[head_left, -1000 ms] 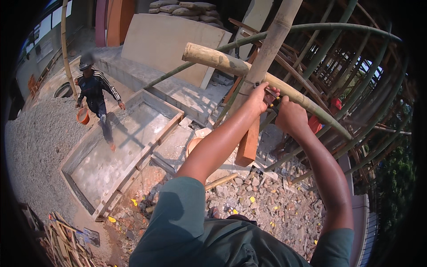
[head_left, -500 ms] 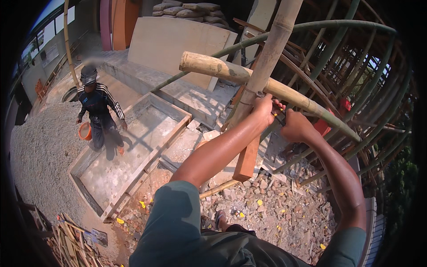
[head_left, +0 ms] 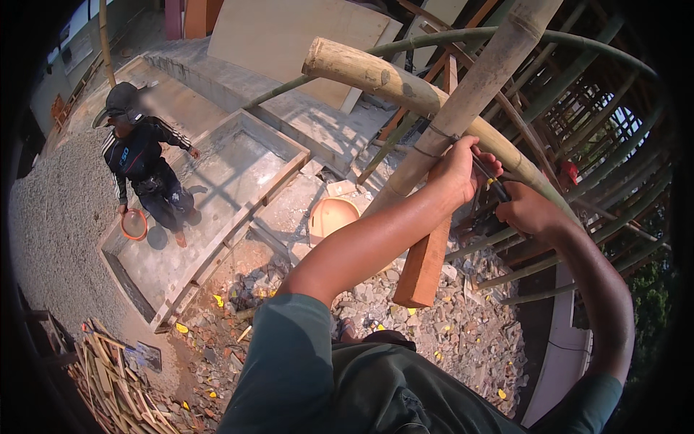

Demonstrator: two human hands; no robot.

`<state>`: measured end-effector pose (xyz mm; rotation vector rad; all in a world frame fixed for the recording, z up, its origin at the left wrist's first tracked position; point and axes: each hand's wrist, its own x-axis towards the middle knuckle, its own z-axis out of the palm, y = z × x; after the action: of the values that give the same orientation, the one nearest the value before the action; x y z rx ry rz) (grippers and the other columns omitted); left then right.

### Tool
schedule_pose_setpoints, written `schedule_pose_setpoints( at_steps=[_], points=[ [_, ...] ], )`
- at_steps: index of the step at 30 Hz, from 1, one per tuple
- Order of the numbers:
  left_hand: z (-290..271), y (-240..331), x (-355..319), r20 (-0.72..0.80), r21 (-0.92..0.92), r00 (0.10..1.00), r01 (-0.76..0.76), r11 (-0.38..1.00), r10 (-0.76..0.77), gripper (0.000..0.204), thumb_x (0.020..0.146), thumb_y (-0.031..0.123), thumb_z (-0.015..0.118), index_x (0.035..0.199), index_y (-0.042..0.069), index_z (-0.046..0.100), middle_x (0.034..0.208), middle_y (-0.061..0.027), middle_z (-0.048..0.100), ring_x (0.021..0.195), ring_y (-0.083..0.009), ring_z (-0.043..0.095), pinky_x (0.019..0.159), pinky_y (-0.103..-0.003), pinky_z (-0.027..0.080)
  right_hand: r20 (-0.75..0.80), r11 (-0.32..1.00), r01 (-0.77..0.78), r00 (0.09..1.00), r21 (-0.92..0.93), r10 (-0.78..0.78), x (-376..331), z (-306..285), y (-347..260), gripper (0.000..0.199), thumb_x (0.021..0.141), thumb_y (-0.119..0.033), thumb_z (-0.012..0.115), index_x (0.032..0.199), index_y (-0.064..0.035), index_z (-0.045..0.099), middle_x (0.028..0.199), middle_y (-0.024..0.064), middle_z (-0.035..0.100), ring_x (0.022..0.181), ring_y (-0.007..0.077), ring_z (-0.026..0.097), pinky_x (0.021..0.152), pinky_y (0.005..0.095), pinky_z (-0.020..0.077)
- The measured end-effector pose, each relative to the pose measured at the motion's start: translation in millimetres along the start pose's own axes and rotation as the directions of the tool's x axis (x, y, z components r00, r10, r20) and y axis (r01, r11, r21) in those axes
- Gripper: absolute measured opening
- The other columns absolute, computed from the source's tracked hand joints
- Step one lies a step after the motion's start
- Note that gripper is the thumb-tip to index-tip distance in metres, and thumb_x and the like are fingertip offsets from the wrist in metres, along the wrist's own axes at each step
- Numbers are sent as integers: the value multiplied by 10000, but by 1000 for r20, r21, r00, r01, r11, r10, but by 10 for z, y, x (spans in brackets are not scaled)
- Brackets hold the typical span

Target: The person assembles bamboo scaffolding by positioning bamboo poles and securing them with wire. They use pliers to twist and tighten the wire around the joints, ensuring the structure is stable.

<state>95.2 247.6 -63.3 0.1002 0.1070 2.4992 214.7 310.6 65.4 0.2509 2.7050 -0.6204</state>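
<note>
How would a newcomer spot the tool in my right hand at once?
Start with the thick bamboo pole slanting up to the top edge, right of centre, and find where a second bamboo pole passes behind it. Below and right of that crossing, your right hand grips the tool. Look for its dark handle marked with yellow, unlike either plain, pale pole.

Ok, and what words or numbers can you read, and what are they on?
Other person's dark top: lettering on the chest, which I won't copy out.
Black-and-yellow tool in the right hand: any marking is too small to read.
Upright bamboo pole: none I can see.
</note>
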Motion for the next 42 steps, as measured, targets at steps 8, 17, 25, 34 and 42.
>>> schedule_pose_setpoints(
  at_steps=[8, 17, 25, 34, 42],
  points=[
    [111, 168, -77, -277, 182, 955, -60, 981, 110, 193, 863, 156, 543, 726, 127, 411, 551, 11, 387, 491, -118, 398, 556, -313, 499, 87, 829, -87, 995, 553, 46, 197, 370, 169, 66, 794, -89, 562, 766, -87, 502, 627, -12, 454, 488, 85, 401, 416, 284, 268],
    [24, 184, -200, -139, 354, 989, 7, 935, 45, 198, 905, 222, 606, 946, 45, 528, 723, -84, 513, 649, -242, 597, 604, -436, 591, 493, 303, -429, 852, 851, -177, 294, 277, 499, 184, 760, -44, 512, 921, -125, 475, 689, -71, 360, 477, 33, 225, 404, 210, 194],
    [-146, 194, 1, 2, 108, 998, 56, 993, -57, 322, 972, 378, 638, 838, 133, 478, 531, 57, 424, 492, -105, 473, 599, -336, 541, 484, 11, -550, 726, 835, -489, 345, 545, 550, 112, 817, -100, 541, 926, -107, 513, 698, -62, 378, 514, 51, 293, 434, 217, 244],
    [11, 185, -12, -100, 215, 990, -74, 974, 98, 328, 1029, 374, 531, 839, 124, 437, 555, 30, 407, 510, -144, 469, 572, -351, 497, -329, 554, 142, 674, -820, -661, -196, 485, 237, 960, 830, -489, 712, 1488, 56, 275, 1150, 215, 590, 850, 404, 678, 863, 430, 559],
    [113, 23, 151, -128, 3, 990, -65, 998, 65, 330, 1054, 340, 464, 823, 108, 425, 624, -9, 438, 541, -164, 469, 691, -396, 578, -512, 663, -224, 813, -715, -278, 128, 501, 138, 347, 831, -92, 578, 1138, 44, 489, 918, 250, 680, 919, 394, 705, 760, 485, 569]
  ],
)
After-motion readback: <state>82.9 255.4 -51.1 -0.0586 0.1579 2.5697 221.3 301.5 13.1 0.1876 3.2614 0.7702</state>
